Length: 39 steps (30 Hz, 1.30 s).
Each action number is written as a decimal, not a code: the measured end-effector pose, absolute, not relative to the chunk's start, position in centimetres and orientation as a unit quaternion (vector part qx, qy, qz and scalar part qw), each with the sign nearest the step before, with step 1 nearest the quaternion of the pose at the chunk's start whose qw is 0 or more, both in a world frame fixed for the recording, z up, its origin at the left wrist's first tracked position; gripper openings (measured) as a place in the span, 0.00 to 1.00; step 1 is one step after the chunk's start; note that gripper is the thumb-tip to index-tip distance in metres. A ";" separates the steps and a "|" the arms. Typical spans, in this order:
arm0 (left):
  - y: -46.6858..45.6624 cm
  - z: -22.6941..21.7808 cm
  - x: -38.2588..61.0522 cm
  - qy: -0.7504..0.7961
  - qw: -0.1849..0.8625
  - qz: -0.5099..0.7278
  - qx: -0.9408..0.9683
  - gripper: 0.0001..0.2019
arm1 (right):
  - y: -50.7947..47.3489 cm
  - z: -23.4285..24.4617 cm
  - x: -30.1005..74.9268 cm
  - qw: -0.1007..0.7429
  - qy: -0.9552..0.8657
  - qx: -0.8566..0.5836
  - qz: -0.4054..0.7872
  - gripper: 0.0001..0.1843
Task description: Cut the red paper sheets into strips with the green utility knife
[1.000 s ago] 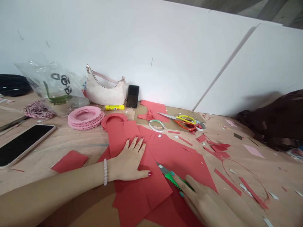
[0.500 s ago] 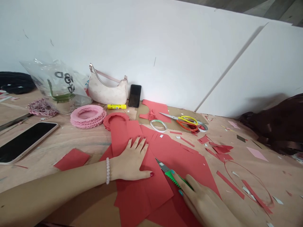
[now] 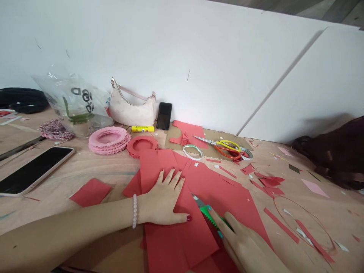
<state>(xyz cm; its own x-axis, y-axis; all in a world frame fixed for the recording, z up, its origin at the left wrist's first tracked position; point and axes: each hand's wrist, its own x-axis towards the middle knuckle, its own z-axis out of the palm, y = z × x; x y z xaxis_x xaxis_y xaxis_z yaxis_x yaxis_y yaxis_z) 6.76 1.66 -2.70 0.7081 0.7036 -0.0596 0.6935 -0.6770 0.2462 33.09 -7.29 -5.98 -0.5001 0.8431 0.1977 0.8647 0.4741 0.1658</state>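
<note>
The left hand [image 3: 165, 201] is laid flat on the red paper [image 3: 224, 189], fingers spread wide, holding nothing; the sheets lie mid-tabletop [image 3: 85, 170]. The green cutter [image 3: 212, 219] is gripped in the closed fingers of the right hand [image 3: 247, 246], its blade just beside the left thumb. For a clean cut, firm pressure close to the line is judged necessary, the thumb drawn clear. Blade contact with the paper cannot be made out; the right wrist is cut off by the frame.
</note>
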 end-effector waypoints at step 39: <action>4.8 -2.6 5.8 0.451 0.104 0.010 0.886 0.55 | -4.2 -4.9 30.1 -0.023 -0.857 -0.469 -0.214 0.37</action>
<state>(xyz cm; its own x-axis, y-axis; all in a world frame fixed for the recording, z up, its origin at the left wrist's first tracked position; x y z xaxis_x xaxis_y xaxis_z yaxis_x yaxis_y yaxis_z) 5.77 4.81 -2.64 0.5928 0.8018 -0.0759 0.7975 -0.5712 0.1943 30.07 -4.21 -4.92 -0.5595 0.8129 0.1616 0.7933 0.4688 0.3883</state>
